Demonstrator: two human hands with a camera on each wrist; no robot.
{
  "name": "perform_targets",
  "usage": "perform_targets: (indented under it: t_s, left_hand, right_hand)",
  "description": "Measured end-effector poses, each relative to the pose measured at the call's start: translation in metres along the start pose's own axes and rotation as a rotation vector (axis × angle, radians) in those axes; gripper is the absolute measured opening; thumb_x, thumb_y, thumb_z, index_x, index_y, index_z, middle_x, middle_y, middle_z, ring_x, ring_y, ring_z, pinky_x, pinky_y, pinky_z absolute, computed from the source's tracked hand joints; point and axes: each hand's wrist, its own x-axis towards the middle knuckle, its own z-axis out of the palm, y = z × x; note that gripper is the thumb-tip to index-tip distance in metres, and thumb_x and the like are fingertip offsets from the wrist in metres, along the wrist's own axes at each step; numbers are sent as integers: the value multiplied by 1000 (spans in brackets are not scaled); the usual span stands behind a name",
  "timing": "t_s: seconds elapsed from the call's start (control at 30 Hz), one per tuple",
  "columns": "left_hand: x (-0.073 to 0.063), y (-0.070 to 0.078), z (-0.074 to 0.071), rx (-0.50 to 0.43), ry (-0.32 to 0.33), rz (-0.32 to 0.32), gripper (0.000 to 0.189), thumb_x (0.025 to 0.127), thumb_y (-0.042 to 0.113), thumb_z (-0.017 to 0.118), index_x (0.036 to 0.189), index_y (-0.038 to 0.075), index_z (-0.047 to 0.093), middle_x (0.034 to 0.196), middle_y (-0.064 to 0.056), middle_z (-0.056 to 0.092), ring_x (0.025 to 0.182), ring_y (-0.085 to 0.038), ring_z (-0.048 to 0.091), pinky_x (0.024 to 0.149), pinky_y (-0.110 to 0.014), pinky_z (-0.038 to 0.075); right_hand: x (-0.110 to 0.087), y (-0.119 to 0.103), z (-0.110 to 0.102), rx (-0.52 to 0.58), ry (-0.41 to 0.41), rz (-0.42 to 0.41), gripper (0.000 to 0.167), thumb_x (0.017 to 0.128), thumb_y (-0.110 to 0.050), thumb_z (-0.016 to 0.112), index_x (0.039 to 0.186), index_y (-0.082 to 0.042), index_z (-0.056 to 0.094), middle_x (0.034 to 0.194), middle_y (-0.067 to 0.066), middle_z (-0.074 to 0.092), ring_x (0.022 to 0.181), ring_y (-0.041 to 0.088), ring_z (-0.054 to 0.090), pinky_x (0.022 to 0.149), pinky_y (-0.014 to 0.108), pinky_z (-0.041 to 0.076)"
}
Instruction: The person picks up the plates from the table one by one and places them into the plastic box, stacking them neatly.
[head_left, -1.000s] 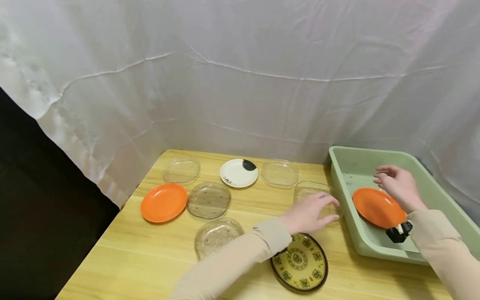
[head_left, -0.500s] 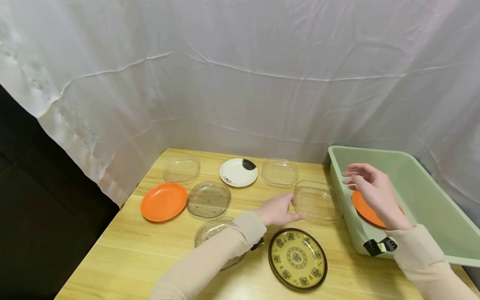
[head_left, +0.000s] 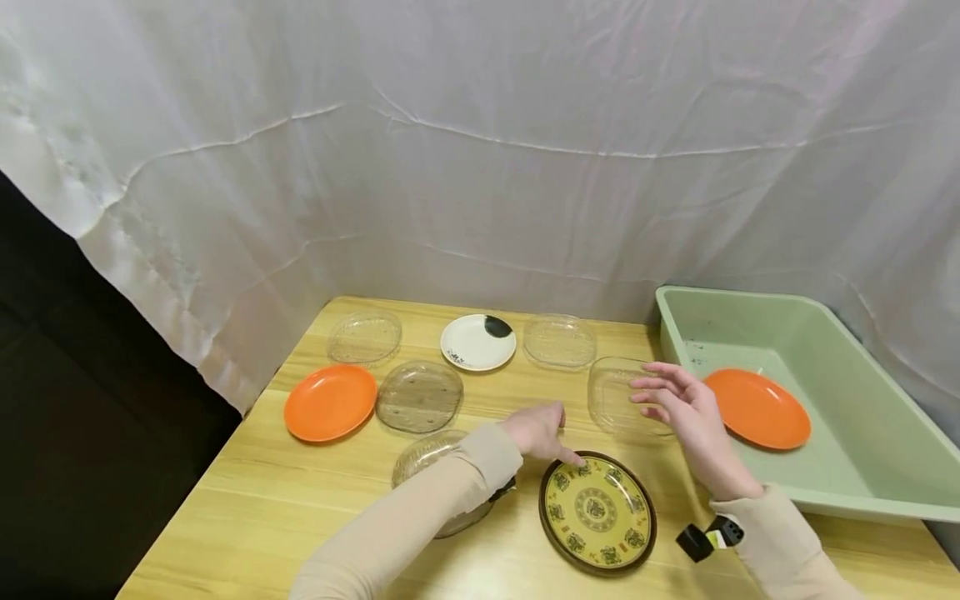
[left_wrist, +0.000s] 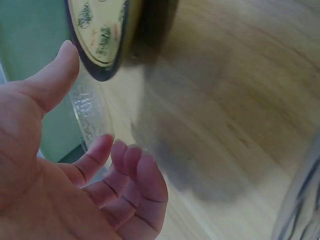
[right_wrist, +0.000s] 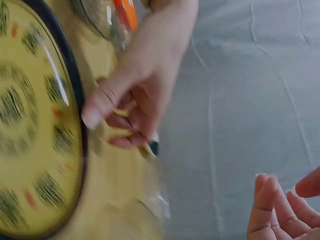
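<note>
A yellow patterned plate (head_left: 597, 512) with a dark brown rim lies near the front of the table. My left hand (head_left: 532, 429) is at its far left rim. In the left wrist view the thumb (left_wrist: 62, 67) reaches the plate's edge, while the other fingers bend loosely and hold nothing. Whether the thumb touches the rim, I cannot tell. Beyond the plate, my right hand (head_left: 693, 421) hovers with fingers slightly bent and nothing in them. It partly covers a clear rectangular plate (head_left: 615, 404). An orange plate (head_left: 757, 408) lies inside the green tub (head_left: 885, 400) to the right.
Left of my hands lie another orange plate (head_left: 330, 403), a smoky clear plate (head_left: 420, 397) and a clear plate (head_left: 423, 454) partly under my left sleeve. A white plate (head_left: 477, 343) with a black spot sits farther back between two clear plates. A grey curtain (head_left: 480, 208) hangs behind.
My right hand has moved left, from over the tub to beside the clear rectangular plate. My left hand has drawn back from that plate, leftward and down to the yellow plate's rim.
</note>
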Motion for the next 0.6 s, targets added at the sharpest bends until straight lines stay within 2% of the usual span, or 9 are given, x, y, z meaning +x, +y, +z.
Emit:
perform_targets:
  t_s: [0.17,0.43,0.6]
  left_hand:
    - [4,-1,6,45,11,-40,68,74,58,83,120,16,56,110,-1,68,97,-18,66,81,-29,56]
    - [3,0,8,83,0,-48,73,73,60,83,122,16,53,114,-4,69,102,-20,68,84,-30,57]
    - [3,-4,7,73,-13,-56,71,74,61,83,122,17,54,114,-4,69,101,-20,67,82,-30,57]
  right_hand:
    - [-1,14,11,54,15,99,24,103,-3,46,123,-16,53,98,-12,73,88,3,69,79,19,59]
    - [3,30,18,103,30,243,20,105,-9,46,121,-18,52,94,-15,73,87,2,69,82,19,59]
    - [5,37,21,154,16,309,23,104,-7,45,124,-18,50,95,-14,72,88,3,68,81,18,57]
